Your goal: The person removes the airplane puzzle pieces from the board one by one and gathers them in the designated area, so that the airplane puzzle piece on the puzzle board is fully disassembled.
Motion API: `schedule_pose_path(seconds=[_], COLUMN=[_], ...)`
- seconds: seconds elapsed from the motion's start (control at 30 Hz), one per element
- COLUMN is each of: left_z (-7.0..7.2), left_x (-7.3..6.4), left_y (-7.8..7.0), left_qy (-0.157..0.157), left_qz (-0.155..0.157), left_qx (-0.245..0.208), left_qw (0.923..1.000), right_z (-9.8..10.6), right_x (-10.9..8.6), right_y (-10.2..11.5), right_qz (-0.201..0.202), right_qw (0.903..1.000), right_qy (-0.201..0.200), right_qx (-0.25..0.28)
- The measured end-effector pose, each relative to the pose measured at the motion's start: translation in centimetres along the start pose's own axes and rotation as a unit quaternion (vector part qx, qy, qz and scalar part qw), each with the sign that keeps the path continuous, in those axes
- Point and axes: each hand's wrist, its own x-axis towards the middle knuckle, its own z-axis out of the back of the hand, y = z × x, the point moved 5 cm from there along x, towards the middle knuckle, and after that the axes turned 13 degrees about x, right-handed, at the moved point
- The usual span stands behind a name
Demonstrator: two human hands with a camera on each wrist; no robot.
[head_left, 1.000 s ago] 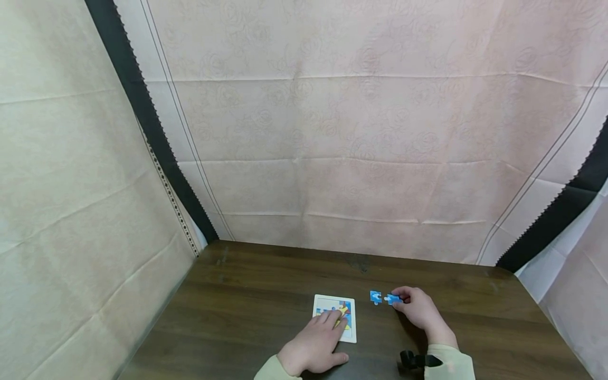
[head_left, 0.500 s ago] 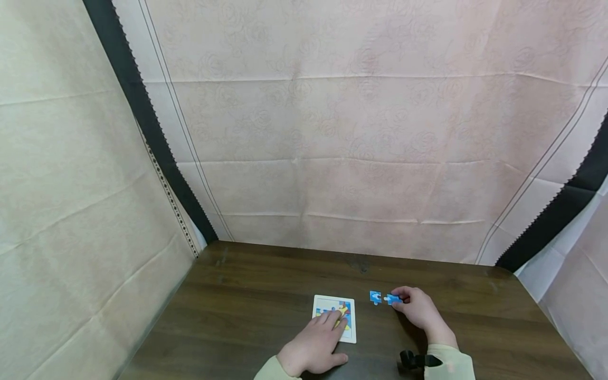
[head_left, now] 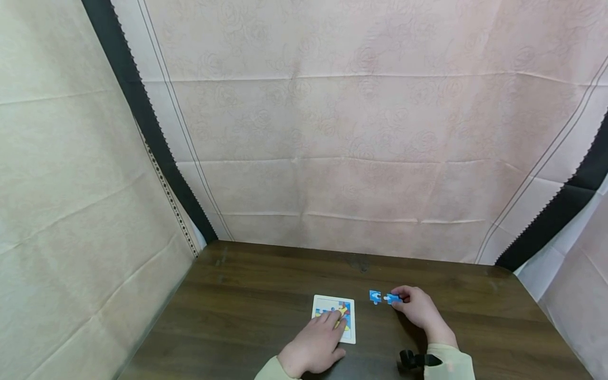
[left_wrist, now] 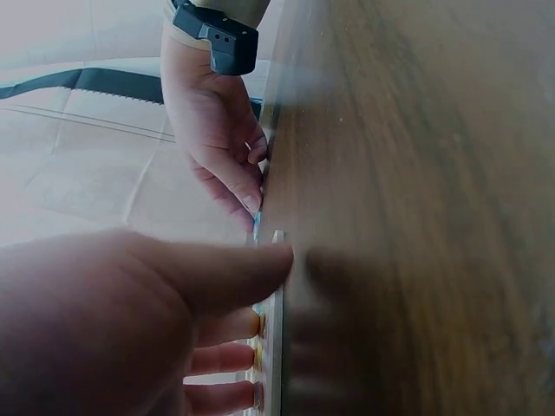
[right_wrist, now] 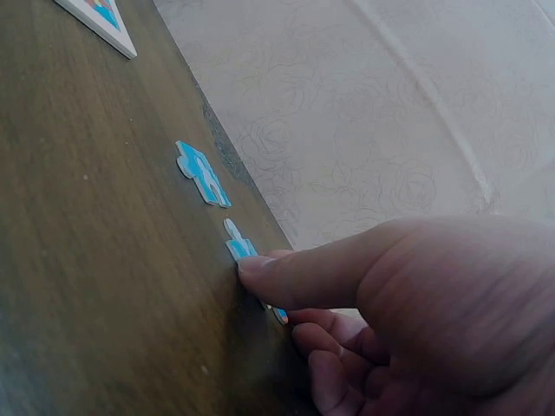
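A small white-framed jigsaw puzzle point(head_left: 350, 338) with a blue, red and yellow picture lies on the table. My left hand point(head_left: 313, 345) rests on it with fingers extended, and in the left wrist view its fingertips point(left_wrist: 251, 397) press on the puzzle face, hiding part of the picture. To the right, my right hand point(head_left: 420, 311) pinches a blue jigsaw piece point(head_left: 392, 299) between thumb and fingers, close over the table. A second blue jigsaw piece point(right_wrist: 204, 176) lies flat just left of it, with a narrow gap between the two.
The brown wooden table point(head_left: 266, 274) ends at a pale patterned cloth point(head_left: 356, 132) hung behind it. More cloth with dark bands hangs at both sides. A black wrist device point(head_left: 418, 360) is strapped over the right sleeve.
The left thumb has drawn in slightly toward the puzzle. The right hand and both loose pieces stay where they were.
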Motion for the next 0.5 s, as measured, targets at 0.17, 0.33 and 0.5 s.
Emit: schedule_pose_path(seconds=[0.17,0.33,0.5], left_z=[0.29,0.62,0.63], left_x=[0.29,0.44,0.34], left_y=[0.15,0.24,0.22], left_qy=[-0.046,-0.084,-0.105], left_qz=[-0.004,-0.006,-0.008], left_qx=[0.036,0.044,0.050], left_qw=[0.9983,0.9954,0.9931], right_z=[-0.01,0.02,0.01], right_x=[-0.03,-0.09,-0.10], right_y=[0.10,0.15,0.11], right_qz=[0.001,0.000,-0.003], right_qw=[1.0000,1.0000,1.0000], right_qy=[0.001,0.001,0.001], right_qx=[0.000,0.000,0.001])
